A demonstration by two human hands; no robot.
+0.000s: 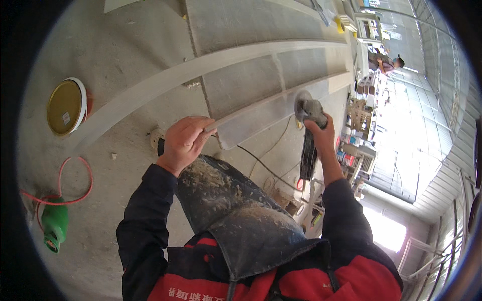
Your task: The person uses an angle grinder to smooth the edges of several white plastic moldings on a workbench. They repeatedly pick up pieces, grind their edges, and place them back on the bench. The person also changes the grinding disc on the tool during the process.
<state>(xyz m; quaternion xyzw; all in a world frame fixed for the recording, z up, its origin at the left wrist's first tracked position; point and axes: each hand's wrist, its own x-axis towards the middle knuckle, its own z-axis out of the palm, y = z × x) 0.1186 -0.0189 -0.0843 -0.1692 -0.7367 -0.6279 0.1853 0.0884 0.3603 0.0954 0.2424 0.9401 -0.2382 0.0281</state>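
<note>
My right hand [322,131] is closed around the dusty body of an angle grinder [313,113]. The grinder's round disc lies at the outer side face of a long, pale, dust-covered panel [260,116]; whether it touches cannot be told. My left hand [190,139] grips the near end of the panel's thin upper edge, thumb and fingers on either side. The panel stretches away from me, and a curved pale strip [180,71] runs beyond it. Dust and splashes cover my dark apron [233,203].
A bucket with a gold lid [64,107] stands on the floor at left, above a green container [55,222] and a red hose [91,177]. A black cable [263,169] crosses the floor beneath the panel. Shelving, buckets and another person [386,63] are farther off at right.
</note>
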